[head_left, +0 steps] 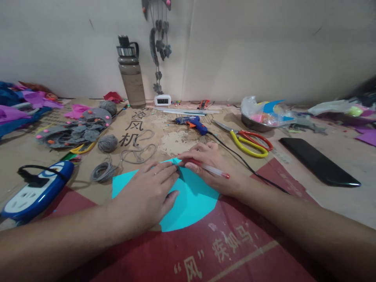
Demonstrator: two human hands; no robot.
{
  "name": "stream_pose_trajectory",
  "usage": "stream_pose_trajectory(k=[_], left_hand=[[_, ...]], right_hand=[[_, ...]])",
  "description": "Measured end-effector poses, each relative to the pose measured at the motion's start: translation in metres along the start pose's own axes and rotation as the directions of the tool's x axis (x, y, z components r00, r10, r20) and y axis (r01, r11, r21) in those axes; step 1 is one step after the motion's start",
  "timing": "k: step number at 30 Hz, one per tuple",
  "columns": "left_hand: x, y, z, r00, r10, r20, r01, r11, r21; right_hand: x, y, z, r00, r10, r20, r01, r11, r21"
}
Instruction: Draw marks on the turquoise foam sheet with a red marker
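A cyan sheet of paper [194, 199] with a curved lower edge lies on the cardboard-covered table. My left hand [147, 194] lies flat on it, fingers stretched out and pressing it down. My right hand [213, 166] rests at the sheet's upper right part, fingers closed round a red-capped pen [213, 170] whose tip points left toward my left fingertips.
A blue glue gun [194, 123] with a black cord, yellow-red scissors [249, 143], a black phone [319, 160] and a steel bowl [258, 117] sit to the right. A blue power strip [35, 192], grey yarn [107, 143], felt pieces [76, 131] and a bottle [131, 74] stand left and behind.
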State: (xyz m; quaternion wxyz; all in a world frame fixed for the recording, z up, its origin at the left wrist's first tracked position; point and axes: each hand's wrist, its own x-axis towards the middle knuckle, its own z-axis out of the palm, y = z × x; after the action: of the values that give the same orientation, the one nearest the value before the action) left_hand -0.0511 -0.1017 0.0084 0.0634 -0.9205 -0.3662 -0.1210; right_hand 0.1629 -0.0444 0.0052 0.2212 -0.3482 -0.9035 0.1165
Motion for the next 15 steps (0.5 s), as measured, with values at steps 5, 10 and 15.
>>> stream_pose_trajectory(k=[5, 10, 15], left_hand=[[0.0017, -0.0014, 0.0007, 0.999, 0.039, 0.006, -0.039, 0.999, 0.008], [0.0044, -0.0020, -0.0034, 0.998, 0.028, 0.058, -0.026, 0.999, -0.039], [0.0043, -0.0014, -0.0038, 0.997, 0.001, 0.084, 0.004, 0.999, -0.054]], right_hand=[[0.0016, -0.0013, -0.0011, 1.000, 0.005, -0.008, -0.005, 1.000, 0.008], [-0.0003, 0.0019, 0.0006, 0.997, 0.049, -0.065, -0.041, 0.993, 0.111], [-0.0043, 0.0016, -0.0026, 0.958, 0.166, -0.233, -0.097, 0.955, 0.280]])
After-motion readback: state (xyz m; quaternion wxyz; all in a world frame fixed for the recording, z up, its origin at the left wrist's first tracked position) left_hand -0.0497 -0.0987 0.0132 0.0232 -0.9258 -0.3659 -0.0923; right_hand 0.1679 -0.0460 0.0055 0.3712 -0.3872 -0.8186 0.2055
